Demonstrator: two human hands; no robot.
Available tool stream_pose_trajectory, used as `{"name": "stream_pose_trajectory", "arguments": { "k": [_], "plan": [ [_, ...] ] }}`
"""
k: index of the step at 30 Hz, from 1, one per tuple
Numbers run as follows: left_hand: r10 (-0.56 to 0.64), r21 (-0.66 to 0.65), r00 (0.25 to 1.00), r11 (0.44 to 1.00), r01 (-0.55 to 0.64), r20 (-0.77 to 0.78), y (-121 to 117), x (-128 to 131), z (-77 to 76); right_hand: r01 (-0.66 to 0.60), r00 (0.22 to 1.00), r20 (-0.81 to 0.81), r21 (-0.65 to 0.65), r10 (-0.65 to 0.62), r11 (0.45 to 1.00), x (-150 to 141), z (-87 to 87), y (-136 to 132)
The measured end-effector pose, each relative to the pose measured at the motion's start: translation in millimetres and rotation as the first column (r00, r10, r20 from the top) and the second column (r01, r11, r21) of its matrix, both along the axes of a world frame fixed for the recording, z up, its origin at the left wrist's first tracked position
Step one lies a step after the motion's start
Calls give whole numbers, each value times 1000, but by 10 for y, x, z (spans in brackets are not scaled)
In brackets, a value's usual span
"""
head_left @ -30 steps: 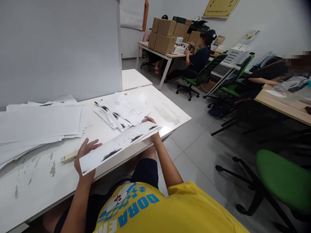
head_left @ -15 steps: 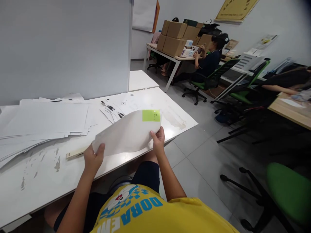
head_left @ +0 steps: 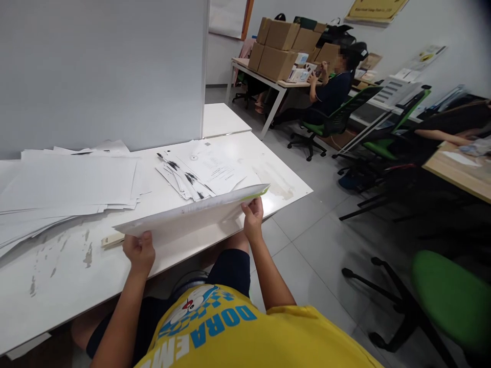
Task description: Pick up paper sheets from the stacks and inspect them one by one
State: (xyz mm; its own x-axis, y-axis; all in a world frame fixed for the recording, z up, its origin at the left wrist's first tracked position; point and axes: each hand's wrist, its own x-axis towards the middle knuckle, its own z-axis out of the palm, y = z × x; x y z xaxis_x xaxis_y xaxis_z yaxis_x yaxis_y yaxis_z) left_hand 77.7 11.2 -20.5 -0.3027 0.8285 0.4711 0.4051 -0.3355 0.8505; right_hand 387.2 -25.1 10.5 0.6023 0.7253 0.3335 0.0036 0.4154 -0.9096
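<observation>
Both my hands hold a thin stack of white sheets (head_left: 187,213) almost flat and edge-on above the front of the white table (head_left: 57,276). My left hand (head_left: 138,251) grips its near left corner. My right hand (head_left: 252,217) pinches its right end, where a green sticky note (head_left: 261,191) peeks out at the corner. Just behind it lies a fanned pile of printed sheets (head_left: 199,174) with black marks. A big loose stack of blank paper (head_left: 65,189) covers the table's left side.
A small beige strip (head_left: 112,239) lies on the table by my left hand. A grey partition (head_left: 99,71) stands behind the table. Green office chairs (head_left: 448,296) stand to the right. A seated person (head_left: 333,87) works at a far desk with cardboard boxes (head_left: 280,51).
The held sheets were turned over, showing a blank back with a green note, then lowered to nearly flat and edge-on. Both hands kept their grip.
</observation>
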Motion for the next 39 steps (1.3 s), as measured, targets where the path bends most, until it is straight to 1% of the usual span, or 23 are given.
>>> {"name": "stream_pose_trajectory", "arguments": {
  "k": [3,5,8,12,15,18,20,22,24,26,27,28,29,30,31,32,33,34,35,36,37,38,39],
  "plan": [
    [30,44,999,999,-32,43,-8,84,78,-16,1000,-12,-38,16,999,-7,37,-5],
    [38,27,998,999,-39,41,-20,136,159,-15,1000,-5,-80,15,997,-2,68,-15],
    [48,-4,999,999,-48,12,-26,176,321,-11,1000,20,-131,13,991,19,150,-34],
    [-11,-36,1000,999,11,-9,4,131,534,-43,995,83,-179,58,983,84,313,-44],
    [-41,-76,999,996,43,27,6,35,605,-116,986,97,-199,138,973,168,432,-30],
    [-63,-139,987,987,84,146,-70,-77,564,-229,964,79,-239,254,944,262,557,-2],
    [-87,-178,959,974,139,269,-163,-140,488,-289,943,86,-266,321,920,306,654,21],
    [-105,-232,927,952,198,360,-270,-187,399,-338,921,101,-277,377,899,317,756,52],
    [-101,-299,914,926,231,393,-363,-209,326,-381,900,106,-278,422,882,293,847,97],
    [-82,-341,907,910,237,413,-425,-211,292,-421,885,86,-275,458,865,245,904,157],
    [-69,-353,903,906,235,424,-445,-207,293,-451,871,69,-284,487,846,219,912,188],
    [-56,-365,902,902,229,428,-461,-205,307,-489,848,50,-307,527,816,196,905,217],
    [-48,-382,911,898,219,409,-474,-207,333,-530,820,29,-340,572,777,178,881,241],
    [-33,-392,931,901,185,363,-489,-215,367,-565,791,8,-374,612,736,167,839,256],
    [-11,-385,958,914,126,288,-508,-232,406,-585,772,-11,-402,635,704,163,782,261],
    [25,-350,983,936,41,183,-531,-258,445,-587,770,-30,-422,637,690,165,712,253],
    [76,-277,995,959,-58,57,-559,-290,482,-576,783,-51,-435,620,692,170,630,234],
    [134,-169,988,975,-146,-78,-587,-328,509,-559,803,-77,-444,591,700,177,542,205],
    [186,-49,960,978,-200,-209,-614,-369,525,-542,821,-109,-457,560,706,182,450,168],
    [214,55,918,977,-207,-335,-635,-410,526,-532,832,-141,-476,536,701,185,359,128],
    [200,111,867,980,-168,-456,-649,-450,510,-528,837,-169,-495,520,690,184,275,88],
    [151,122,817,988,-100,-557,-655,-486,479,-526,840,-189,-511,508,680,180,200,49],
    [70,83,767,996,-21,-638,-653,-518,435,-523,842,-199,-526,501,670,175,140,14]
  ]
}}
